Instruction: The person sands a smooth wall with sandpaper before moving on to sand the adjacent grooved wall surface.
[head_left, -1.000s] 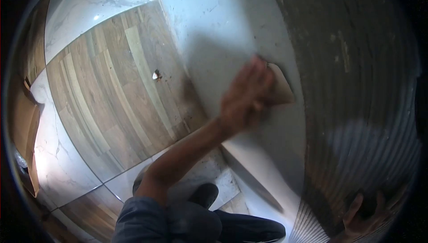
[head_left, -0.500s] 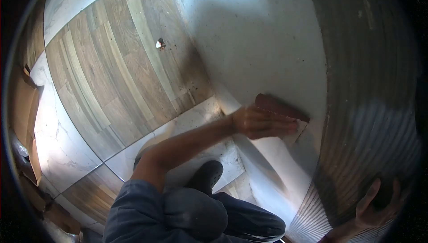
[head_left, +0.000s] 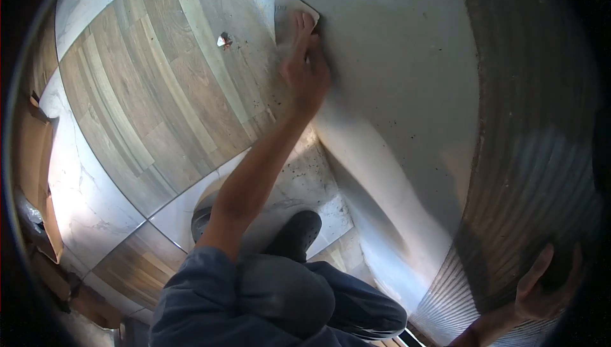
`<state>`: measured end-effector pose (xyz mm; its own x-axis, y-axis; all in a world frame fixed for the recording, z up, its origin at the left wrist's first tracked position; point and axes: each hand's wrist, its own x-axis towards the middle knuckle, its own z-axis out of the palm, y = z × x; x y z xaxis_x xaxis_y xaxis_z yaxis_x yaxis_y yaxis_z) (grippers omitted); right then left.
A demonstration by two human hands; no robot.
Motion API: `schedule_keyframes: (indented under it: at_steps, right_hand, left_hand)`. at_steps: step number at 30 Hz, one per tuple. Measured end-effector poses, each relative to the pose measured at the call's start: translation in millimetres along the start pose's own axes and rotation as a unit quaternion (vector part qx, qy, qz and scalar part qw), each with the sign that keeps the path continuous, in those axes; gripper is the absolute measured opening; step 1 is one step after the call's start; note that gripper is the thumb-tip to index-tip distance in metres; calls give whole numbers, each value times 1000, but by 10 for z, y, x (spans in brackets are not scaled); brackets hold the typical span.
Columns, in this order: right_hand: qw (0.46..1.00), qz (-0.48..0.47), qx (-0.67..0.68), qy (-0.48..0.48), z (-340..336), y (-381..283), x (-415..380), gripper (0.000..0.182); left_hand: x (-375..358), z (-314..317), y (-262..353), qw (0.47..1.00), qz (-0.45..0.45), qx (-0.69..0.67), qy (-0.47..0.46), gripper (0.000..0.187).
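Observation:
My left hand (head_left: 307, 70) reaches far forward with a sheet of sandpaper (head_left: 285, 19) under its fingers. The sheet's pale printed back faces up, and it lies against the smooth white wall (head_left: 394, 80), close to where the wall meets the wood-look floor. Over on the right, my right hand (head_left: 541, 293) has its fingers spread against a brown ribbed surface (head_left: 509, 220). Nothing shows in that hand, though shadow darkens its fingertips.
A pale rounded ledge (head_left: 375, 162) runs along the wall's lower edge. Dark specks and a small white scrap (head_left: 223, 40) lie on the wood-look floor tiles (head_left: 140, 92). My dark clogs (head_left: 296, 235) stand on marbled tile. Cardboard (head_left: 38, 169) sits at the far left.
My left hand has moved up and left along the wall with the sandpaper; its reddish face showed before, now its pale back does. My right hand stays nearly in place.

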<state>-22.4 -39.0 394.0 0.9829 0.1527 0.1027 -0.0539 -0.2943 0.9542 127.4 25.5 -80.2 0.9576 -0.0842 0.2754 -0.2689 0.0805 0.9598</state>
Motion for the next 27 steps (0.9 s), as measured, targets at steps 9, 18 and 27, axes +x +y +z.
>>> schedule_keyframes:
  at_steps: [9,18,27]
  right_hand:
    - [999,-2,16,28,43,-93,61,45]
    - [998,29,21,-56,-73,-10,-17,41]
    - [993,-56,107,-16,-81,-52,-214,38]
  left_hand:
    - [-167,-101,96,999,19,-34,-31,44]
    - [-708,13,325,981,166,-50,-83,48]
    - [-497,-429,713,977,169,10,-129,23]
